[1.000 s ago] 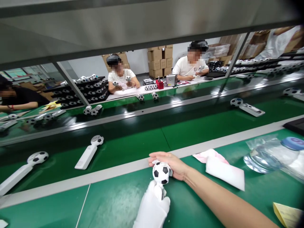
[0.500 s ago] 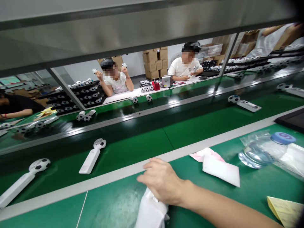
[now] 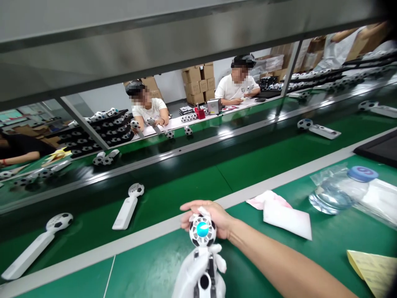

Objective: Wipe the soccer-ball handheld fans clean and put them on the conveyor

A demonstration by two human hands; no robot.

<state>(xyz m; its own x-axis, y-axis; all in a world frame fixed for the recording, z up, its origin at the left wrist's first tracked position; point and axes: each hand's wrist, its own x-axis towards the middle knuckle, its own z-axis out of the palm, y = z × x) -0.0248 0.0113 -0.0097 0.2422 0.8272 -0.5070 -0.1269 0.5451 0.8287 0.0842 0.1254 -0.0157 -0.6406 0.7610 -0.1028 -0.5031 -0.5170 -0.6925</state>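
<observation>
My left hand [image 3: 200, 275], in a white glove, is wrapped round the white handle of a hand-held fan [image 3: 202, 231]. The fan's round head, patterned like a football, faces me with a blue centre showing. My bare right hand [image 3: 214, 219] cups the back of that head, with a bit of white cloth under its fingers. Both hands hover over the green worktop [image 3: 149, 265] near its front edge.
Two more football fans [image 3: 127, 205] [image 3: 35, 244] lie on the dark green conveyor belt to the left. A white and pink cloth [image 3: 281, 211], a water bottle [image 3: 341, 190] in a plastic bag and a yellow paper [image 3: 372, 267] lie at right. Other people sit working across the line.
The fan has been turned, so its blue-centred face shows where the football side showed a second ago. My right hand covered the head half a second ago and now cups it from behind.
</observation>
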